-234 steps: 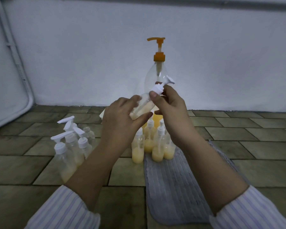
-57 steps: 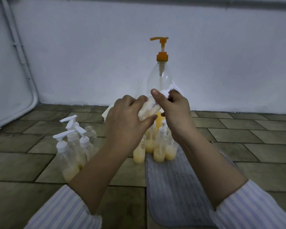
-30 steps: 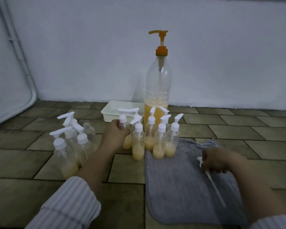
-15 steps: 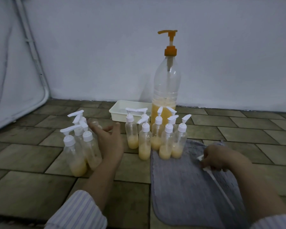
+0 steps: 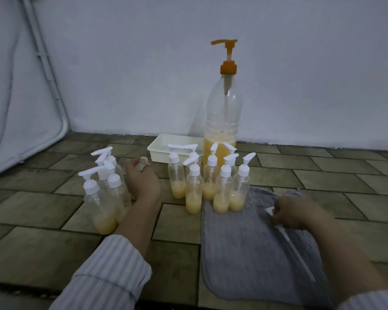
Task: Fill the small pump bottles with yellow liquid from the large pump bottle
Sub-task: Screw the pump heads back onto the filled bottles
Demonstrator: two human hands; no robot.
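Two hands | left hand (image 5: 143, 182) grips uncapped bottle (image 5: 143, 163) | labels: apparently none

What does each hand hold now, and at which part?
The left hand grips an uncapped small bottle around its body. The right hand holds a loose white pump at its head, on the grey cloth.

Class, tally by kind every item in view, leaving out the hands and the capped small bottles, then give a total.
large pump bottle: 1
white tray: 1
grey cloth: 1
uncapped small bottle: 1, gripped by the left hand
loose pump with tube: 1, held by the right hand
Total: 5
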